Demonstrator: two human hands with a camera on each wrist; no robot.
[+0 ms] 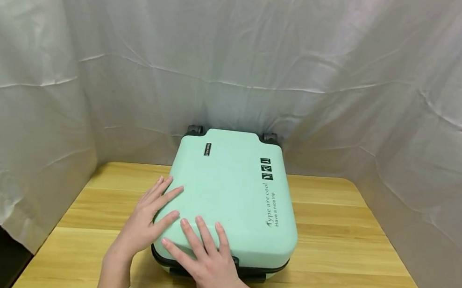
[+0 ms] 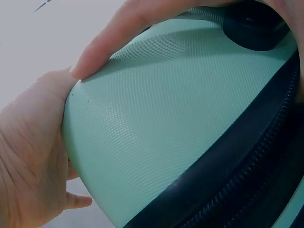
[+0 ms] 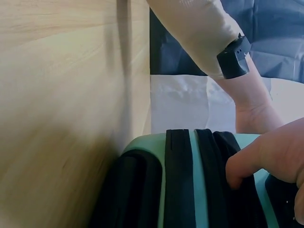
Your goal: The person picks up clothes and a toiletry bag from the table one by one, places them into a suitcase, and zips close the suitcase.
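Head view: mint-green hard-shell suitcase lies flat on the wooden table, wheels at the far end toward the white cloth backdrop. Left hand has fingers straight, spread over the suitcase's near-left corner. Right hand lies flat on the near edge, fingers extended, nothing clenched. Printed lettering runs along the right of the lid.

Left wrist view: shell is rigid plastic with a fine pebbled grain, rounded at the corner; likely decent friction, won't dent under palm pressure. Black zipper band runs just below it. Left hand cups the corner.

Right wrist view: right thumb presses on the black seam at the suitcase's end; black handle strip beside it. Dark wrist band on the other arm.

Judgement: bulky, stiff, probably light if empty. Best grips are the corners or the handle; the smooth lid offers little to hook.
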